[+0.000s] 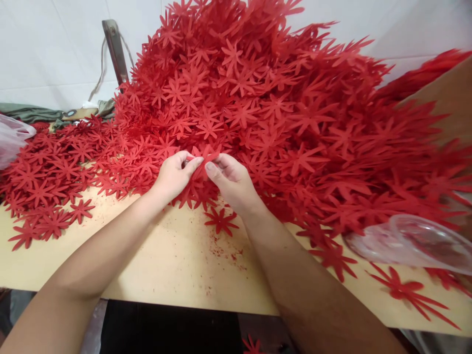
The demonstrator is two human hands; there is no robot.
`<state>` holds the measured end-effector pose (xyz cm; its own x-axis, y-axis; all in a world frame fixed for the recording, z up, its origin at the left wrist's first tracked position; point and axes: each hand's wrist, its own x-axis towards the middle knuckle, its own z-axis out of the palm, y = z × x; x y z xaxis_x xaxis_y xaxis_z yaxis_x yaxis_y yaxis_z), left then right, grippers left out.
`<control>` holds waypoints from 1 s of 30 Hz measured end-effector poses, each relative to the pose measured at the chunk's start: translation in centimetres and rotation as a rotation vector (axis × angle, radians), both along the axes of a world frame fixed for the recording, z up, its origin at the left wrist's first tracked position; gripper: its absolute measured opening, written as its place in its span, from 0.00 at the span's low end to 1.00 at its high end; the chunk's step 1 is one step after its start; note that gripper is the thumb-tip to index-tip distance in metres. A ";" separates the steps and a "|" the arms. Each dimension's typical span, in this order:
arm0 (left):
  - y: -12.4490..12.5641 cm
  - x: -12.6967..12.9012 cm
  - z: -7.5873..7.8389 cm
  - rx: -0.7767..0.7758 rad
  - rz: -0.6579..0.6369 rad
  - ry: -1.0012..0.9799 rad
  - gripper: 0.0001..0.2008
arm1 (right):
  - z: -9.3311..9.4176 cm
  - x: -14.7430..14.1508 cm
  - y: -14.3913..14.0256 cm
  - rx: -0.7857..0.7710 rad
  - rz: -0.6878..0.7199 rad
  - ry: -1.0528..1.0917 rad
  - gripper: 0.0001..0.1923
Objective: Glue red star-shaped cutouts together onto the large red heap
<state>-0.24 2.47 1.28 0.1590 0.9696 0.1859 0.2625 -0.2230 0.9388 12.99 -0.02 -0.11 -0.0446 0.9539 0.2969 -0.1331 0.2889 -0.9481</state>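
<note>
Here, both hands meet at the foot of the pile. Left hand [176, 173] is curled, thumb and forefinger pinched onto the edge of a red flower cutout [205, 158]; other fingers tucked under. Right hand [229, 178] mirrors it, thumb & forefinger closed on the same cutout from the other side, so the piece is held between the two pinches, lifted a bit off the ones below. That two-sided grip looks like a way to peel or separate thin layers that cling together, though I can't tell if it's one sheet or several stuck as one.

The cutout: flat, thin, matte red, star-like w/ narrow pointed petals, prob. felt or foam; only its top petals show above the fingers.

Just below the hands a lone flower [220, 220] lies flat on the table [177, 260], w/ red crumbs scattered near it, likely cutting waste. Behind and to the right rises the pile [265, 88] of identical flowers, heaped high, spilling to the left into a lower spread [47, 172]. It sits within easy reach, forearms resting over the near table edge.

Far right, a clear plastic bag [413, 241] lies on the table, blurred. Left edge, another bag [13, 137]. At the back, a metal post [115, 49] leans by the wall.
</note>
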 end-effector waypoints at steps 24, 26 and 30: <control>-0.1 0.0 -0.2 0.032 -0.057 -0.106 0.21 | -0.4 0.3 0.3 -0.162 -0.021 0.102 0.21; 0.0 0.0 -0.2 -0.009 -0.095 -0.167 0.19 | -0.6 0.5 0.5 -0.155 -0.032 0.083 0.21; 0.0 0.1 -0.2 -0.030 -0.148 -0.160 0.12 | -0.4 0.5 0.7 -0.161 -0.130 0.104 0.15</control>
<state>-0.15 2.50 1.06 0.2713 0.9433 0.1914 0.0765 -0.2194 0.9726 13.49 0.65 -0.47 0.1045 0.9850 0.1375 -0.2041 0.1565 -0.9664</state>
